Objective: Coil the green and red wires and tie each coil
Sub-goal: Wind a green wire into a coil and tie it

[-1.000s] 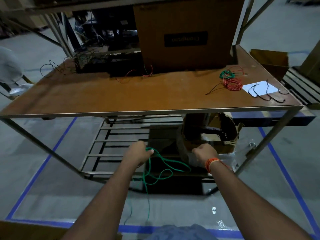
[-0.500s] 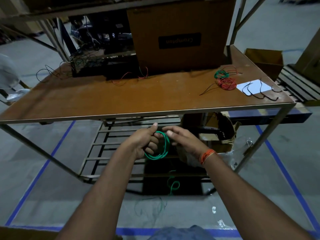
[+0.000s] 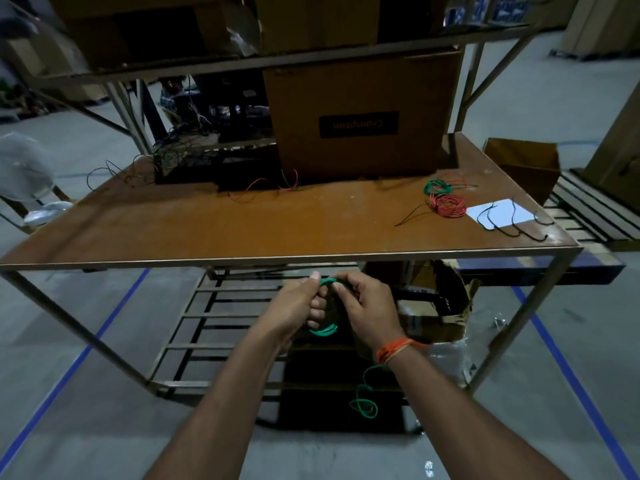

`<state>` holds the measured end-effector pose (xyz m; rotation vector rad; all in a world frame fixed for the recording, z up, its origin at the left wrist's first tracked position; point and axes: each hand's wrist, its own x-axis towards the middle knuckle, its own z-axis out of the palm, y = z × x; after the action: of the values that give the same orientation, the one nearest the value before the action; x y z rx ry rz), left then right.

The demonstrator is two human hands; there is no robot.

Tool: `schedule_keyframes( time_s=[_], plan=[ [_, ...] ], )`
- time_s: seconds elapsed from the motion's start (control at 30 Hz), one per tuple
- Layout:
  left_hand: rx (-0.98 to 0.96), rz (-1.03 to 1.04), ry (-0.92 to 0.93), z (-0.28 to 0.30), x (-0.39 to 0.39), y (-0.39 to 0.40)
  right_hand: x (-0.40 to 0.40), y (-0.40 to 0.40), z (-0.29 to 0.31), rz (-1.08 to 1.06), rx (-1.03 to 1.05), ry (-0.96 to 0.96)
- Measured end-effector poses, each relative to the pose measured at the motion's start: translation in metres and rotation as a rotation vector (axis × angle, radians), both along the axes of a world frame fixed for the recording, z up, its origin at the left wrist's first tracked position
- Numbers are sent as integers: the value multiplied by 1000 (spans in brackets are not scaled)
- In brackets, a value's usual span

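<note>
Since half a second ago, more slack has been drawn up into the green wire coil, gripped in the curled left hand below the table edge, while the right hand pinches the strand to guide another loop; a loose tail hangs beneath.

Upside-down "Crompton" on a dark label fixed to the cardboard box at the table's far side.
</note>
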<state>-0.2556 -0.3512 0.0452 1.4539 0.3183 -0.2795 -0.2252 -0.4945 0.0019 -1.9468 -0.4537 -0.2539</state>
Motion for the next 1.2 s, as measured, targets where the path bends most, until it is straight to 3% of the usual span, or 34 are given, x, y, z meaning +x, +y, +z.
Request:
schedule_keyframes(
  time_s=[0.2, 0.37, 0.6, 0.7, 0.83, 1.1, 1.2],
  plan=[
    [-328, -67, -60, 31, -4, -13, 4, -21, 27, 123, 90, -105],
    [-756, 37, -163, 74, 10, 5, 24, -59, 54, 333, 258, 246],
    [-858, 297, -259, 101, 31, 12, 20, -86, 47, 17, 327, 84],
    [-735, 413, -275, 95, 35, 0, 18, -87, 49, -81, 113, -72],
    [-366, 448, -340, 83, 37, -20, 9, -84, 67, 119, -233, -292],
    [362, 273, -492, 72, 22, -64, 6, -77, 114, 238, -227, -424],
    [445, 184, -533, 68, 21, -68, 12, -82, 122, 296, -209, -353]
  ],
)
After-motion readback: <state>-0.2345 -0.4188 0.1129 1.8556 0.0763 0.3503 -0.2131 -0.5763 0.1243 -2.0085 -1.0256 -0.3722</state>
